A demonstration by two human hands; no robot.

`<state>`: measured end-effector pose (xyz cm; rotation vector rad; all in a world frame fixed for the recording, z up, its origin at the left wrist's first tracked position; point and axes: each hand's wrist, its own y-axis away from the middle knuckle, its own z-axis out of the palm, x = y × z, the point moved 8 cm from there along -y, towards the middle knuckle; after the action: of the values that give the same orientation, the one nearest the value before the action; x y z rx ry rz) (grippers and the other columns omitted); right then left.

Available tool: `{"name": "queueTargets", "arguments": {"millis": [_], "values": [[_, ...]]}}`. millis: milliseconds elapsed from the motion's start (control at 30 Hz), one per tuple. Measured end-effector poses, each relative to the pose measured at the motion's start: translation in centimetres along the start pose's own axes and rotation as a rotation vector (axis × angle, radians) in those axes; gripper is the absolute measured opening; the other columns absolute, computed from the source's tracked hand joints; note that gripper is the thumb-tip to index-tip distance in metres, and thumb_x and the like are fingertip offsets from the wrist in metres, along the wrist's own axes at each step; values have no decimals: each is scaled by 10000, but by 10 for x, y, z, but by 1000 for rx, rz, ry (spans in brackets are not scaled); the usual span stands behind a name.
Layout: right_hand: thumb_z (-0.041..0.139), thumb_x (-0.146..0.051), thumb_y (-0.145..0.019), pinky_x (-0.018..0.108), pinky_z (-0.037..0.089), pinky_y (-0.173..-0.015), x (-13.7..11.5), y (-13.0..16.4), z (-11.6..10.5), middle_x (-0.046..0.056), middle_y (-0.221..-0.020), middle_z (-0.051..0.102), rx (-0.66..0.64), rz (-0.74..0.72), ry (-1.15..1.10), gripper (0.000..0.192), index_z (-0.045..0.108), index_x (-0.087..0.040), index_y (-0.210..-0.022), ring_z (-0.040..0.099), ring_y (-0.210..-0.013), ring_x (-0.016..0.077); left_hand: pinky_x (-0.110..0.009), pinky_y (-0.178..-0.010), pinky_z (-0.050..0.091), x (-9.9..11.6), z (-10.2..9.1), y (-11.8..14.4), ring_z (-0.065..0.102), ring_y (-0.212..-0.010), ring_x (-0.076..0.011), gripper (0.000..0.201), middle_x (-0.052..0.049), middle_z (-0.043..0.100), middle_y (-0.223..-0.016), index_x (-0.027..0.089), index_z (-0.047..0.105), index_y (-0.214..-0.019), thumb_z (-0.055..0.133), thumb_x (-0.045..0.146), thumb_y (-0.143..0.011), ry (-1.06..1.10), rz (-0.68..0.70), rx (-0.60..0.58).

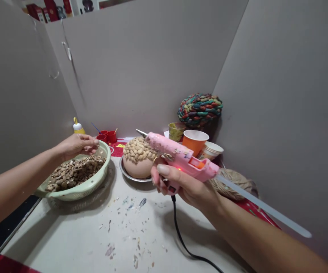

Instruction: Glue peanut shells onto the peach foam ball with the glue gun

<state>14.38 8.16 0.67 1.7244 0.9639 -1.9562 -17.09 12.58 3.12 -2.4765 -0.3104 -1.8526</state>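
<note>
Two hands are in view, both mine. My right hand (181, 185) is clamped on the grip of the glue gun (181, 157), fingers wrapped together around the handle, thumb lying along its near side. The gun sits level, just to the right of the ball (138, 161) and slightly nearer to me; its metal nozzle (141, 133) points left and away, above the top of the ball and clear of it. A red light shows on the gun body. A clear glue stick (266, 208) projects from the rear of the gun, down and to the right. The black cord (181, 235) drops from the handle base onto the table (95, 235) in front of the ball.

The ball rests in a metal dish (129, 176); its upper half is covered with shells, its lower half bare.

My left hand (77, 146) hovers left of the ball, over the far rim of the bowl (78, 189), fingertips pinched together. Whether they hold a shell, I cannot tell. The bowl, filled with shells (72, 172), stands just left of the dish.

Behind the ball: red cups (107, 135) and a yellow bottle (77, 127) to the left. To its right: an orange cup (195, 141), a paper cup (212, 149), a woven basket (199, 109) and twine (232, 184).
</note>
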Motion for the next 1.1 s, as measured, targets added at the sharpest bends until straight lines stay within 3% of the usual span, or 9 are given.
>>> {"name": "queueTargets", "arguments": {"millis": [100, 267, 433, 567, 800, 967, 1100], "values": [[687, -706, -856, 211, 350, -488, 3, -2, 1, 17, -677, 599, -9, 2, 9, 551, 697, -164, -758, 517, -554, 89, -225, -542, 548, -14, -7, -5, 630, -519, -119, 215, -46, 706, -634, 134, 742, -710, 918, 249, -660, -68, -60, -13], [704, -704, -841, 218, 352, -480, 4, -1, 0, 14, -672, 591, 8, 6, 13, 544, 704, -167, -755, 522, -549, 93, -270, -475, 529, -35, -21, -7, 640, -467, -189, 272, -35, 658, -504, 156, 680, -544, 947, 209, -543, -226, -153, -11], [688, -694, -860, 225, 355, -482, 5, 0, 2, 8, -668, 583, 5, 2, 12, 535, 687, -169, -758, 504, -535, 89, -270, -628, 607, -22, -27, -2, 709, -634, -174, 299, -71, 748, -686, 161, 702, -685, 940, 314, -585, -153, -95, 6], [688, -682, -872, 216, 365, -488, 7, 1, 5, 8, -671, 573, -9, 2, 34, 535, 685, -158, -766, 524, -556, 91, -256, -588, 596, -13, -28, 5, 680, -587, -149, 346, -41, 723, -678, 182, 683, -749, 938, 352, -590, -116, -59, 5], [658, -658, -920, 189, 358, -475, 5, 3, 8, -4, -660, 555, -54, -38, 50, 520, 669, -153, -797, 520, -558, 77, -236, -393, 477, -24, -28, 16, 585, -398, -161, 354, -19, 610, -444, 168, 639, -507, 959, 319, -512, -326, -103, 8], [650, -602, -950, 180, 375, -476, -2, 0, 14, -12, -650, 553, -85, -81, 53, 471, 646, -157, -797, 531, -560, 74, -257, -546, 567, -1, -15, 28, 648, -550, -154, 404, -44, 723, -648, 173, 737, -704, 937, 496, -566, -266, 7, 17], [726, -539, -898, 208, 432, -501, -15, -3, 21, -9, -693, 553, -67, -125, 14, 423, 579, -177, -736, 520, -577, 87, -257, -603, 574, 11, 14, 40, 666, -621, -152, 422, -34, 726, -717, 189, 725, -792, 933, 512, -617, 8, 126, -5]]}}
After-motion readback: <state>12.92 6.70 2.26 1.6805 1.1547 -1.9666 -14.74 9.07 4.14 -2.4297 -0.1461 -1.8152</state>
